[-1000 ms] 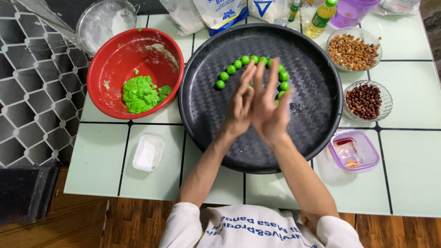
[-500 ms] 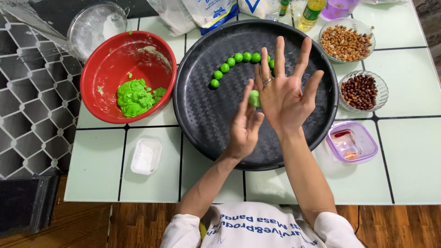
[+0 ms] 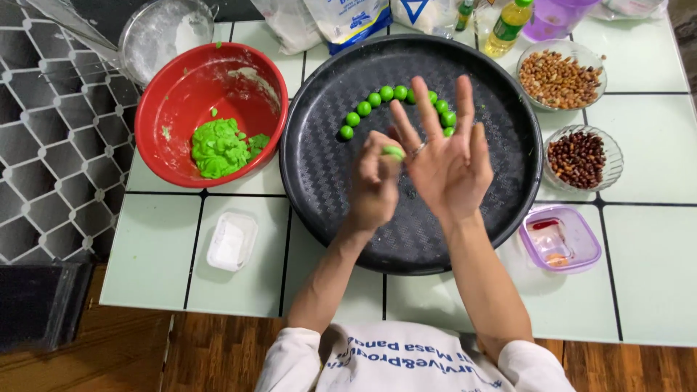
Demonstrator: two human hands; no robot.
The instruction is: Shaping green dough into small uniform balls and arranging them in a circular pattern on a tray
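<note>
Pale tiled table (image 3: 152, 254), big black tray (image 3: 319, 181) in the middle. Left hand (image 3: 374, 185) pinching a green ball (image 3: 393, 152) over the tray. Right hand (image 3: 446, 163) spread flat beside it. More balls (image 3: 385, 94) curved along the tray, leaving room. Green dough (image 3: 218, 149) close by in red bowl (image 3: 181, 80).

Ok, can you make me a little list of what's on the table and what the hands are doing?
left hand: fingers closed on a green ball, above the tray
right hand: open, fingers spread, holding nothing
tray: round, black, with a curved row of balls
red bowl: left of the tray, holds green dough
peanut bowl: right of the tray, pale nuts
bean bowl: below it, dark red-brown pieces
purple tub: nearly empty
white tub: near the front edge
</note>
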